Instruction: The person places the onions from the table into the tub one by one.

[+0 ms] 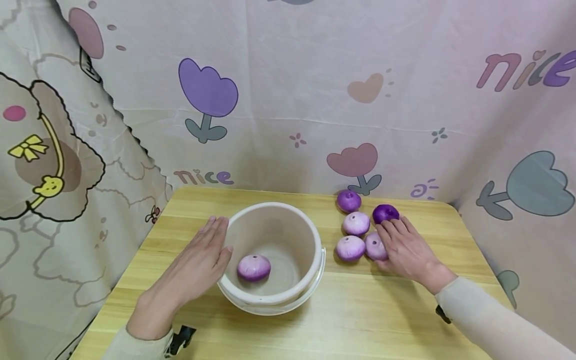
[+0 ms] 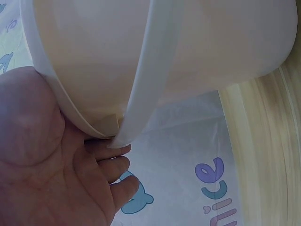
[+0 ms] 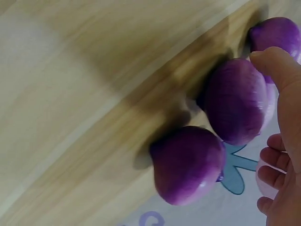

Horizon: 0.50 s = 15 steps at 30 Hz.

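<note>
A white bucket stands on the table with one purple onion lying inside it. My left hand touches the left side of its rim, fingers straight; in the left wrist view the thumb and fingers lie near the bucket's handle. My right hand reaches over the onion group, partly covering a pale purple onion, its fingertips near a darker onion. In the right wrist view, the thumb is extended beside a purple onion, and the fingers are apart from it.
Three more onions form a column left of my right hand: a back one, a middle one and a front one. The wooden table ends at a printed cloth behind and at the sides.
</note>
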Available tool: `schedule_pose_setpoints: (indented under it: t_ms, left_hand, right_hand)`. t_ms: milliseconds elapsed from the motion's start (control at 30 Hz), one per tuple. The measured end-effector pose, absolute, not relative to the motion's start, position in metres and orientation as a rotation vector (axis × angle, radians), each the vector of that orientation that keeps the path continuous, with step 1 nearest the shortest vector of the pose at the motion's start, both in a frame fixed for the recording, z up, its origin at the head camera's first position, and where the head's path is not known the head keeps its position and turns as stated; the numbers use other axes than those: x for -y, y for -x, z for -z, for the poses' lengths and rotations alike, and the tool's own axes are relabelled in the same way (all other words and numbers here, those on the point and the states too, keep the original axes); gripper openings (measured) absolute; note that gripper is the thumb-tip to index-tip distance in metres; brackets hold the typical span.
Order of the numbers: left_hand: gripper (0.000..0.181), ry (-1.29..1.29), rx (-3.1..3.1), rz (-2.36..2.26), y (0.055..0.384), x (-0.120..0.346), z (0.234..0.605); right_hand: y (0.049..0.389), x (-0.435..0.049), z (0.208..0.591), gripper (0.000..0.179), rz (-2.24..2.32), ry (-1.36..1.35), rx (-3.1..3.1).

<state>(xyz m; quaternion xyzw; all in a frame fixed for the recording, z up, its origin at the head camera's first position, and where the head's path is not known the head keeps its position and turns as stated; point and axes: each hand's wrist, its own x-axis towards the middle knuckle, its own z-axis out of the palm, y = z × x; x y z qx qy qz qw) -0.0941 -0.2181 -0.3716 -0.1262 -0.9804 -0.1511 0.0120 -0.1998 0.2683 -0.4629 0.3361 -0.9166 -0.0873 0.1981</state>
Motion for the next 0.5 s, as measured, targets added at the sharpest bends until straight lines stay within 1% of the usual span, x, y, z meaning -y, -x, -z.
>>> schedule_pose_setpoints:
  t_ms: [500]
  left_hand:
    - [0.067,0.393,3.058,0.469,0.094,0.217,0.371]
  right_hand:
    - [0.205,-0.278,0.482,0.091,0.202,-0.854,2.675]
